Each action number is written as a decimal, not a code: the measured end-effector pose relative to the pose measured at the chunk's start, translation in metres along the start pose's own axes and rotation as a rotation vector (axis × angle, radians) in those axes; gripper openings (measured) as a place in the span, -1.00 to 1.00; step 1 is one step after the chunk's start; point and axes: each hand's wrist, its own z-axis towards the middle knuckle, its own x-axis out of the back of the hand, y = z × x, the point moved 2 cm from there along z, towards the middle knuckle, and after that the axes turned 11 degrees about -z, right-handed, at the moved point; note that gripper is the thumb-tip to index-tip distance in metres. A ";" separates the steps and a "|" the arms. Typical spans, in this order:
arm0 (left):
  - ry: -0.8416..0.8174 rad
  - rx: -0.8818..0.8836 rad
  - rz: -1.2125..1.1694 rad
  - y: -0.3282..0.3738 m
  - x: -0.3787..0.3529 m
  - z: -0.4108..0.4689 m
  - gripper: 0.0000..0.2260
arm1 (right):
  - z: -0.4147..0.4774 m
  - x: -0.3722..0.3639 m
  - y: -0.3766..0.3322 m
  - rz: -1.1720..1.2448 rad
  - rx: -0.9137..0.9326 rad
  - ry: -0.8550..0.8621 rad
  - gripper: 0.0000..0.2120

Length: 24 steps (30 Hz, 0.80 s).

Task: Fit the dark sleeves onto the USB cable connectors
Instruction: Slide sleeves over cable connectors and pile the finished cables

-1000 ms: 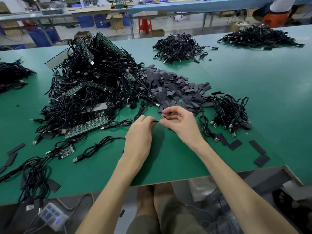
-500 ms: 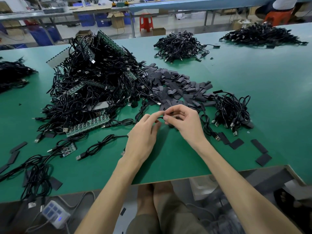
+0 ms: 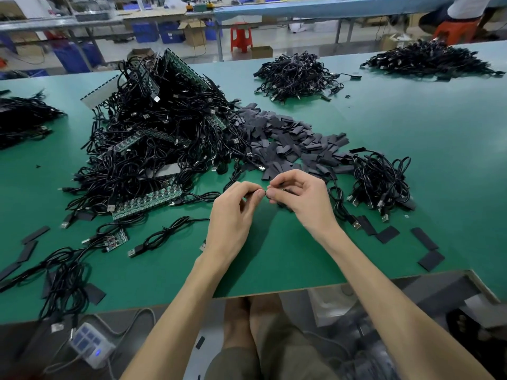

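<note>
Sleeve (image 3: pixel 286 190) pinched in my right grip (image 3: pixel 303 200), connector hidden in left grip (image 3: pixel 233 215) — gap closed since second ago, fingertips (image 3: pixel 271 193) touching; sleeve probably seating.

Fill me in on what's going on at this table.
A person seated at the green table works with both bare hands. The left hand and right hand meet fingertip to fingertip just above it, each pinching a small dark part; whether that is sleeve or connector is too small to tell. Behind them lie the pile of dark sleeves and a big tangle of black USB cables.
</note>
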 end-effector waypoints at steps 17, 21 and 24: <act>0.083 0.025 -0.069 -0.002 0.004 0.000 -0.89 | -0.001 0.001 -0.002 -0.074 -0.017 0.122 -0.74; 0.083 0.028 -0.075 -0.001 0.004 -0.001 -0.89 | -0.002 -0.001 -0.004 -0.054 0.000 0.090 -0.73; 0.082 0.031 -0.068 0.000 0.003 -0.001 -0.89 | -0.002 0.001 -0.004 -0.065 0.029 0.084 -0.69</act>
